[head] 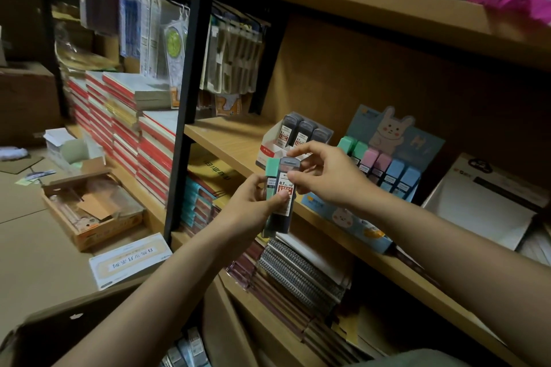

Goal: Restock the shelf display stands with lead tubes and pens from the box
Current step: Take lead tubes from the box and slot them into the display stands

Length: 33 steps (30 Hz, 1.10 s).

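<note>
Holding centre frame: your left hand [253, 202] grips the dark rigid plastic lead tube [283, 197] and a green one [272, 188]; right hand [322, 176] pinches the dark one's top. Light, slick; grip the flat sides.

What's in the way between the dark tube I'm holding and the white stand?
Nothing visible. The dark tube, pinched by the right hand, sits just before the white stand; its front slots look open.

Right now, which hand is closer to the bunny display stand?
The right hand. It hangs just left of the bunny display stand, pinching the dark lead tube. The left hand is lower and farther left, holding the tubes from below.
</note>
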Available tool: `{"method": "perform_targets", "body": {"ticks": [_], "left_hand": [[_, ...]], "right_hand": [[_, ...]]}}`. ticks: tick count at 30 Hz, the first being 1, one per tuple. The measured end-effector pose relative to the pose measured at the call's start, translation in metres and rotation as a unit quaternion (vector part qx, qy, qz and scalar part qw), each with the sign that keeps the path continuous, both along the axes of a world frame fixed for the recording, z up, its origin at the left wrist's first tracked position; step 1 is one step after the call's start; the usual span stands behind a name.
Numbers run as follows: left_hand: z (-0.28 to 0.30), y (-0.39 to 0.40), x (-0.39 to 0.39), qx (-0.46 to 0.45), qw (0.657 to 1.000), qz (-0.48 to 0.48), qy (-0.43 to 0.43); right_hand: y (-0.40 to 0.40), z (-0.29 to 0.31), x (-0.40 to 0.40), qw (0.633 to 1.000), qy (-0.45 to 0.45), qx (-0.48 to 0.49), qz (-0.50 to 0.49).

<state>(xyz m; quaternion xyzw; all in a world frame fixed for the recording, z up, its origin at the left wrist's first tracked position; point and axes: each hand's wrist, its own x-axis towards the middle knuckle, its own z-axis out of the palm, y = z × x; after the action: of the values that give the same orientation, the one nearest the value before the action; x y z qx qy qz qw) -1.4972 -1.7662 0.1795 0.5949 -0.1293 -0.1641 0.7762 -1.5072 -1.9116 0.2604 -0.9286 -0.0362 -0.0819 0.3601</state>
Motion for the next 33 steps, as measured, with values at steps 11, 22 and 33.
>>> {"method": "perform_targets", "body": {"ticks": [11,22,33], "left_hand": [[0.002,0.016,0.020,-0.031,0.996,0.067,0.050],[-0.007,0.040,0.044,-0.030,0.993,0.110,0.022],[-0.017,0.037,0.054,-0.021,0.994,0.106,0.020]], "right_hand": [[-0.025,0.061,0.041,0.969,-0.221,-0.067,-0.087],[-0.012,0.033,0.120,0.948,-0.240,-0.180,-0.107],[-0.015,0.020,0.149,0.954,-0.227,-0.159,-0.118]]}}
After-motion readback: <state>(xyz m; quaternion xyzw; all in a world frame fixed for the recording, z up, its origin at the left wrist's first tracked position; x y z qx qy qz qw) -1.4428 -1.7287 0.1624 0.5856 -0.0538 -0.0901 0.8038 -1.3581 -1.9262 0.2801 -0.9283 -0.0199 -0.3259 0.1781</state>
